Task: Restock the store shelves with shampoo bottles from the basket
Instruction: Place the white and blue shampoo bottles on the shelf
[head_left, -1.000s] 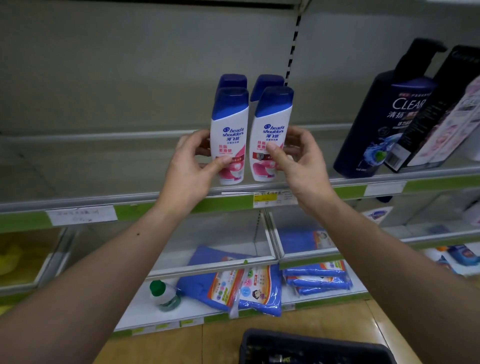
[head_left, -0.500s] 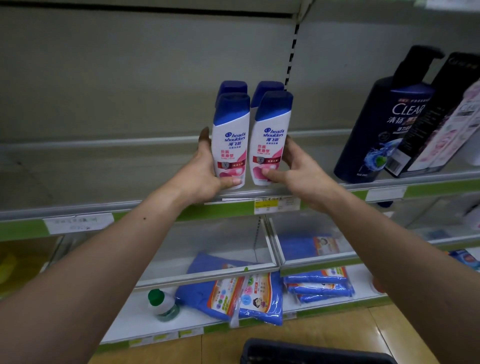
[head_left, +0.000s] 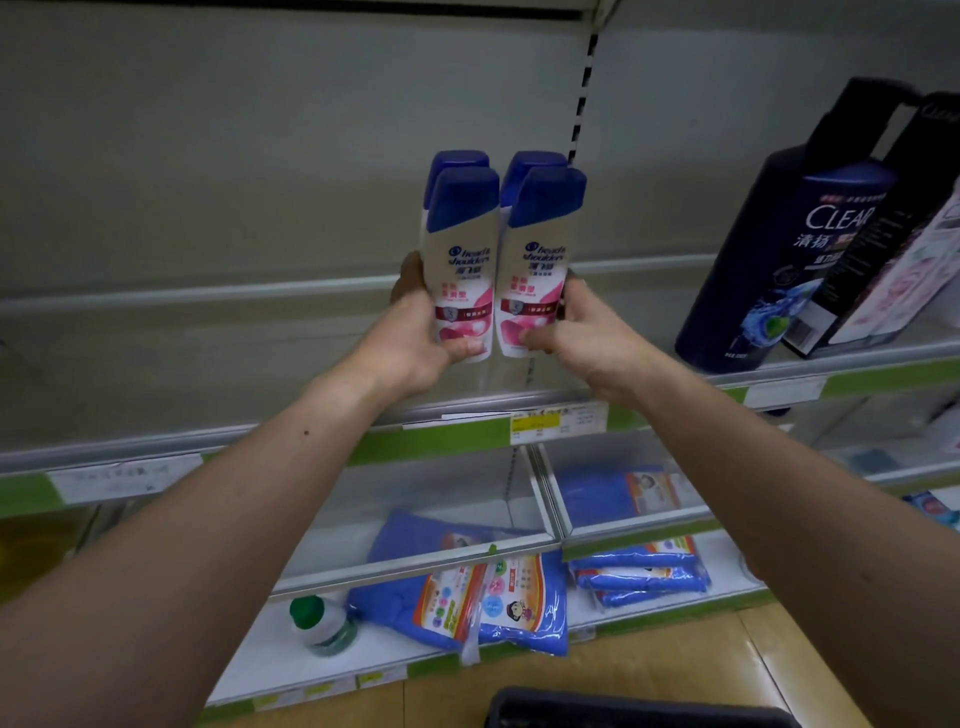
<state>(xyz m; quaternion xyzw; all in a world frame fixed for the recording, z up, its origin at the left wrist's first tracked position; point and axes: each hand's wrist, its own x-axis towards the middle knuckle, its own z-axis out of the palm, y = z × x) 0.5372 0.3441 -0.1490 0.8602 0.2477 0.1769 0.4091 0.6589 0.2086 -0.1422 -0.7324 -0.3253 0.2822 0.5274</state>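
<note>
L hand (head_left: 415, 340) grips the lower body of 1 Head & Shoulders shampoo bottle (head_left: 462, 254), thumb across the pink label, fingers behind. R hand (head_left: 589, 332) grips a 2nd matching bottle (head_left: 540, 254) the same way. Both bottles are upright, side by side and nearly touching, over the upper shelf (head_left: 182, 374) near its front edge; can't tell if the bases rest on it. 2 more blue caps (head_left: 457, 161) show directly behind them. Dark CLEAR pump bottle (head_left: 779, 249) stands well to the R on the same shelf. Basket (head_left: 623, 709) rim sits at frame bottom. Blue refill pouches (head_left: 467, 597) and a green-capped bottle (head_left: 319, 623) lie on a lower shelf (head_left: 260, 670).
</note>
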